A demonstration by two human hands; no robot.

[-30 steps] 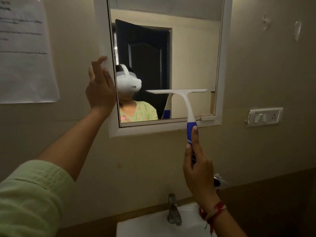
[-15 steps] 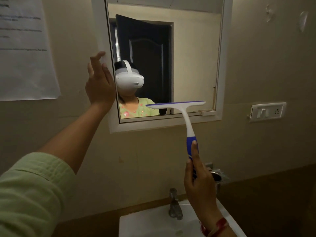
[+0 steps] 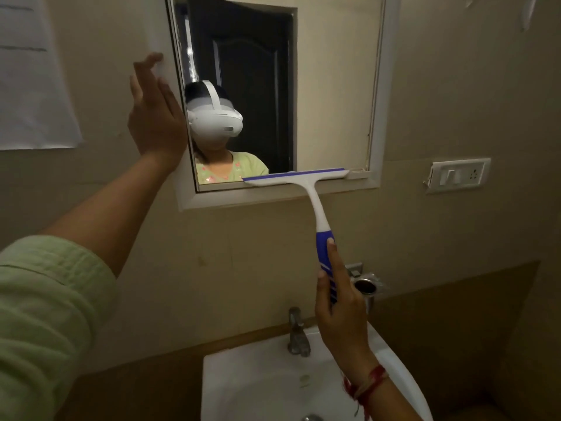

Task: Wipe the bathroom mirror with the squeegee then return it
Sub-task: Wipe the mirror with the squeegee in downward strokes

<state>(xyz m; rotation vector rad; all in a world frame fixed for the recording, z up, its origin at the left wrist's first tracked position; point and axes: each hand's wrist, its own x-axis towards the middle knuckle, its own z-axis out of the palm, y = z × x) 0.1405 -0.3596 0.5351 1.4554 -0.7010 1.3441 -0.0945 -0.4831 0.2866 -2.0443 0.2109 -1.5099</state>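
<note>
Nearest, a pale green sleeve (image 3: 45,314) covers the left forearm, and below it sits a white washbasin (image 3: 243,387) with its tap (image 3: 298,332). Just above the basin, the right hand (image 3: 340,308) grips the squeegee (image 3: 317,214) by its blue grip (image 3: 324,247). The fingers are curled round it and the forefinger lies straight along the top. That looks like the right place to hold. The striped blue section probably gives friction if wet, and the forefinger can steer the head.

The tool reads as light, stiff white plastic, so it should answer small wrist turns at once. Only the blue rubber edge (image 3: 294,177) is likely soft, and it needs even pressure to lie flat. That edge sits across the bottom right of the mirror (image 3: 328,86), level with the lower frame (image 3: 273,197), its right end by the corner.

Farther up, the left hand (image 3: 154,113) lies with straight fingers flat against the frame's left side, holding nothing. I judge it steadies the glass, which is brittle and wants no hard push.

On the wall beyond hang a switch plate (image 3: 458,175) and a paper notice (image 3: 30,86).
</note>
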